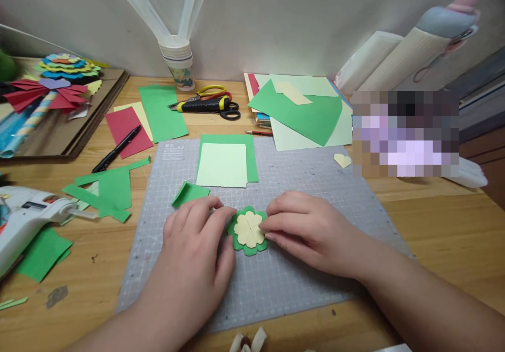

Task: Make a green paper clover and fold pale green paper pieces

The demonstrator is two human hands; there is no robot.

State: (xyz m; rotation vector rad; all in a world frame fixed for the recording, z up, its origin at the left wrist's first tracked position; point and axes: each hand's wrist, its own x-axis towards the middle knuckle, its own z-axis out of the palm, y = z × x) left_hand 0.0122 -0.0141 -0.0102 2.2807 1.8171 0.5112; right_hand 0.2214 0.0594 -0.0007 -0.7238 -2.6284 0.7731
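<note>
A small paper flower, pale yellow petals on a scalloped green base, lies on the grey cutting mat. My left hand rests on the mat with its fingertips pressed together against the flower's left edge. My right hand comes in from the right, its fingers pinched on the flower's right side, over the yellow petals. Both hands hold the flower flat against the mat.
On the mat lie a pale green square on a green sheet and a folded green scrap. A glue gun sits left, green offcuts beside it. Scissors and a knife, a pen, coloured papers and a cup of glue sticks stand behind.
</note>
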